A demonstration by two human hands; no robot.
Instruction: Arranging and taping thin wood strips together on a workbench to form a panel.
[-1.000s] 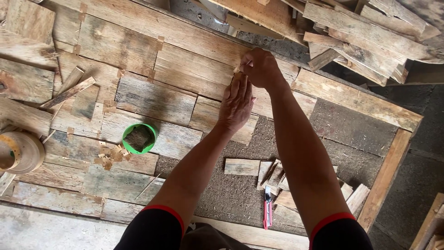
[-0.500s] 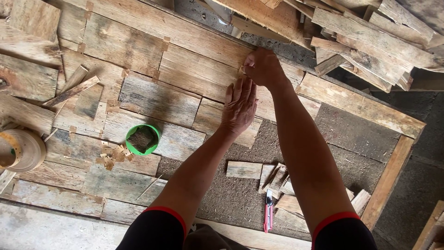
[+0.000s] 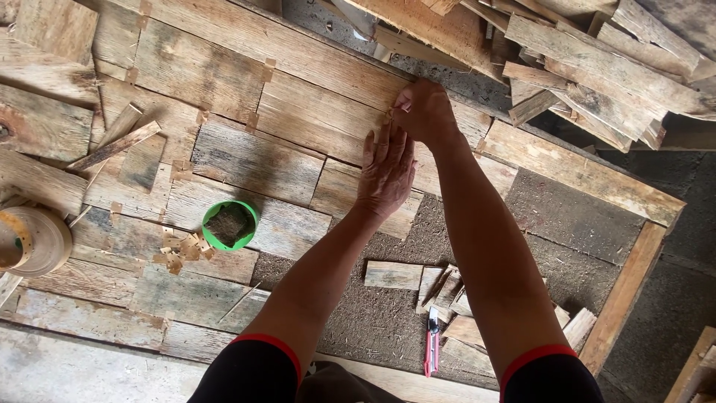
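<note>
My left hand (image 3: 386, 173) lies flat, fingers together, pressing on a weathered wooden plank piece (image 3: 350, 195) set among several others on a framed board (image 3: 570, 173). My right hand (image 3: 423, 112) is curled into a loose fist just beyond it, knuckles down at the joint between a long upper plank (image 3: 321, 119) and the piece beside it. Whether it holds anything small is hidden. Both forearms reach forward from black sleeves with red cuffs.
A small green cup (image 3: 230, 225) stands on the planks at left, wood chips beside it. A tape roll (image 3: 33, 240) sits at the far left. A red utility knife (image 3: 432, 351) and short offcuts (image 3: 393, 275) lie on the bare dark board. Loose planks (image 3: 597, 67) pile at top right.
The view has shifted slightly; my left hand has slid a little forward on the plank, and my right fist stays at the same joint.
</note>
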